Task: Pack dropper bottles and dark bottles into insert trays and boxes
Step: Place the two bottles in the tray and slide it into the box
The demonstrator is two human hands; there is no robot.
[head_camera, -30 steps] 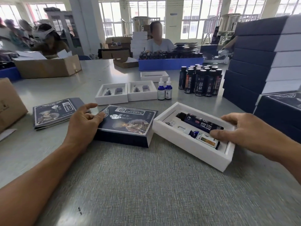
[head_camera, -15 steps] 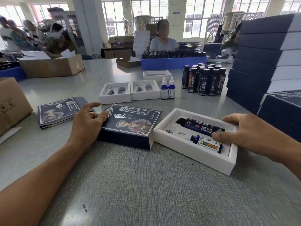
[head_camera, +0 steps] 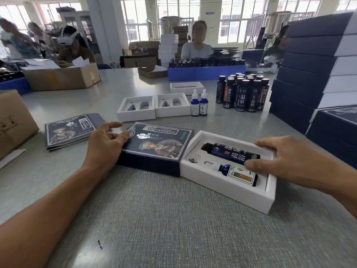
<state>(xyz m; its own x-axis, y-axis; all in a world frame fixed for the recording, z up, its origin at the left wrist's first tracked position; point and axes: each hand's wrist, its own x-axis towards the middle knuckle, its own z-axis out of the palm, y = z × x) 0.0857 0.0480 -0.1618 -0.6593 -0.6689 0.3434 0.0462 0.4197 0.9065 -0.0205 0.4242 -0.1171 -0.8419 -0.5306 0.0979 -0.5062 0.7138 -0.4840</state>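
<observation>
A white insert tray (head_camera: 222, 185) lies in front of me to the right. In it rest a dark bottle (head_camera: 229, 152) and, nearer to me, a blue dropper bottle (head_camera: 236, 173). My right hand (head_camera: 286, 159) lies over the tray's right end, thumb touching the dark bottle's base, fingers on the far rim. A dark blue printed box (head_camera: 156, 147) sits beside the tray on its left. My left hand (head_camera: 105, 141) touches the box's left edge with its fingers relaxed and spread. Further back stand two empty insert trays (head_camera: 152, 107), two upright dropper bottles (head_camera: 199, 102) and several dark bottles (head_camera: 243, 92).
Stacked dark blue boxes (head_camera: 309, 74) rise along the right side. Printed booklets (head_camera: 67, 130) lie left of my left hand, a cardboard box (head_camera: 13, 120) at the far left. A blue crate of bottles (head_camera: 206, 71) and seated people are across the table.
Both hands stay almost where they were, the left at the box's edge, the right on the tray. The camera has shifted slightly.
</observation>
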